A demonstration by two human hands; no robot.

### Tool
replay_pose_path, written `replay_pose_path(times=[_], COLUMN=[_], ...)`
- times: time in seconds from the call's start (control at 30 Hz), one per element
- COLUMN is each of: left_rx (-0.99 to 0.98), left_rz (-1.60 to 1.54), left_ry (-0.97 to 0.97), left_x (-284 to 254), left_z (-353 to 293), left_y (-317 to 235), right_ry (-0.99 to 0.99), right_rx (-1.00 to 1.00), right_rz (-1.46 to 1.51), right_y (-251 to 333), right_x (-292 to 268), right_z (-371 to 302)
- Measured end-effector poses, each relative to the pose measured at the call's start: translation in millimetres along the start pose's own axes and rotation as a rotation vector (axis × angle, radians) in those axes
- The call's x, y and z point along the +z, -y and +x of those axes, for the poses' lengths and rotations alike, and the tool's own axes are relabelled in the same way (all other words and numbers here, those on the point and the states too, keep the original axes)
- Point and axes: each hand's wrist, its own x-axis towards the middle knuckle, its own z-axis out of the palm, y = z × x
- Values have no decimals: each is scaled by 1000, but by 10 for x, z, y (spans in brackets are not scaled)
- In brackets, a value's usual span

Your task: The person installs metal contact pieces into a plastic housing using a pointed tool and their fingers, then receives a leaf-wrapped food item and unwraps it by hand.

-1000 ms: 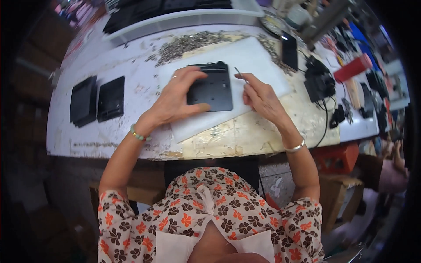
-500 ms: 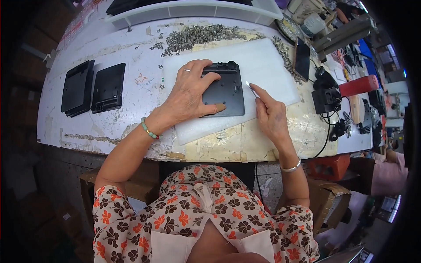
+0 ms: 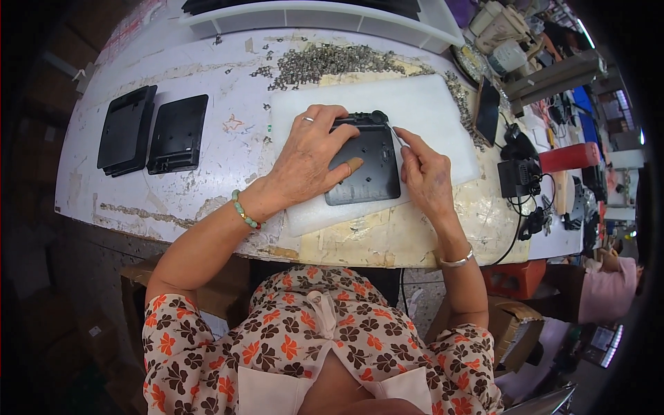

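Observation:
A black plastic panel [image 3: 368, 173] with a round knob-like corner and moulded details lies on a white foam sheet [image 3: 429, 111]. My left hand [image 3: 315, 155] holds it at its left side, fingers curled over the upper left edge. The left thumb, its tip wrapped in tan tape, is over the panel's face. In a pinch, my right hand [image 3: 427, 169] grips a slim metallic tool [image 3: 396, 136]. That tool's pale tip meets the panel's right edge near the upper corner; whether it cuts or scrapes there I cannot tell.
Black panels [image 3: 126, 131] are stacked at the left, with another panel [image 3: 178, 135] beside them. Small metal clips [image 3: 332, 63] are heaped beyond the foam. A white tray [image 3: 318, 17] stands at the back. On the right are a phone [image 3: 487, 111], black adapters [image 3: 515, 178] and a red cylinder [image 3: 570, 158].
The tool in my right hand has come from beside the panel to its upper right edge. My left hand stays on the panel. The whole view has shifted slightly.

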Motion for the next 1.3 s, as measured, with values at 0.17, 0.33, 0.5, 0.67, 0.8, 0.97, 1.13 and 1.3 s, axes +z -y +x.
replay_pose_path(times=[0.17, 0.33, 0.5, 0.67, 0.8, 0.97, 1.13, 1.3], left_rx=[-46, -27, -1, -20, -3, -6, 11, 1], left_rz=[2, 22, 37, 62, 64, 73, 62, 56], left_ry=[-44, -56, -62, -46, -42, -44, -69, -82], left_x=[11, 16, 29, 31, 35, 14, 29, 26], left_z=[24, 54, 42, 45, 58, 41, 27, -25], left_y=[1, 8, 26, 8, -7, -12, -23, 9], right_ry=[-63, -21, -20, -1, 15, 53, 11, 32], right_rx=[-122, -95, -88, -62, -42, -13, -33, -49], right_rz=[-85, -182, -207, -198, -165, -147, -145, -114], right_y=[16, 55, 58, 74, 42, 36, -3, -31], right_x=[65, 69, 81, 67, 30, 6, 26, 36], right_z=[-3, 5, 10, 23, 47, 80, 65, 83])
